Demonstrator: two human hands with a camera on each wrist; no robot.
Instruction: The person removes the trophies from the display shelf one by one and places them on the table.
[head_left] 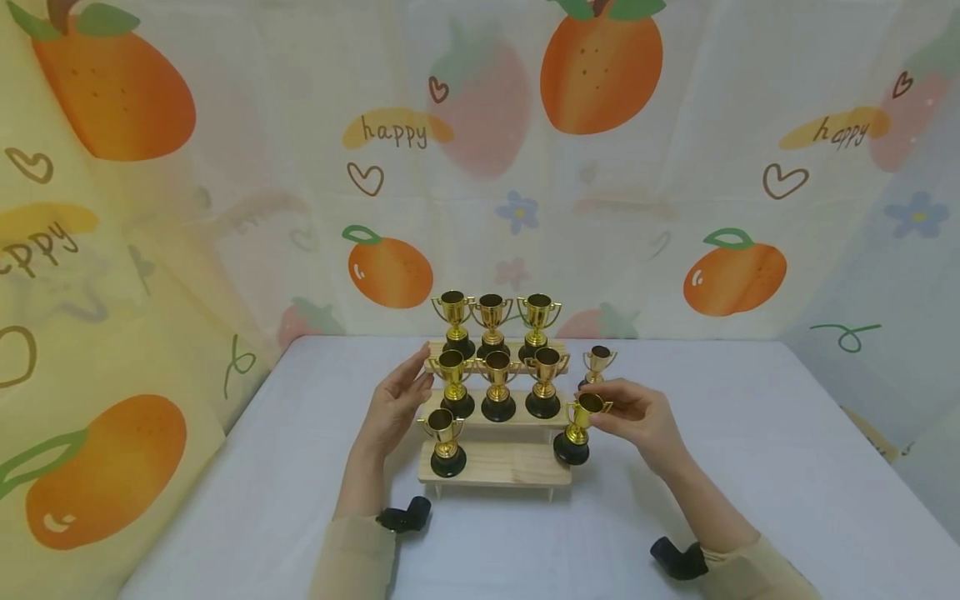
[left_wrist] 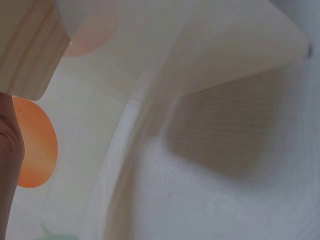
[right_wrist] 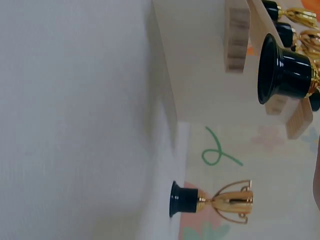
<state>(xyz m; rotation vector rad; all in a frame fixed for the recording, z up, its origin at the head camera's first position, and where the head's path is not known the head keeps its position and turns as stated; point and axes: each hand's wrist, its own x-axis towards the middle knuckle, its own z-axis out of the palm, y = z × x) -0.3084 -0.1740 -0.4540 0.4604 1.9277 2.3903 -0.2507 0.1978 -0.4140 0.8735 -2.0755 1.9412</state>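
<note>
In the head view the right hand (head_left: 640,417) pinches a gold trophy (head_left: 584,414) by its cup; its black base is beside the right end of the bottom step. The right wrist view shows that trophy's black base (right_wrist: 287,69) off the table. The left hand (head_left: 395,404) is at the left side of the wooden stand (head_left: 517,464), fingers extended near the upper steps; whether it touches is unclear. In the left wrist view part of the left hand (left_wrist: 9,150) shows below a wooden step end (left_wrist: 32,50). A single trophy (head_left: 446,446) stands at the left of the bottom step.
Three trophies stand on the top step (head_left: 560,354) and three on the middle step (head_left: 482,419). Another trophy (right_wrist: 232,202) stands on the white table (right_wrist: 75,120), behind the right hand in the head view. A patterned cloth (head_left: 637,208) hangs behind the table.
</note>
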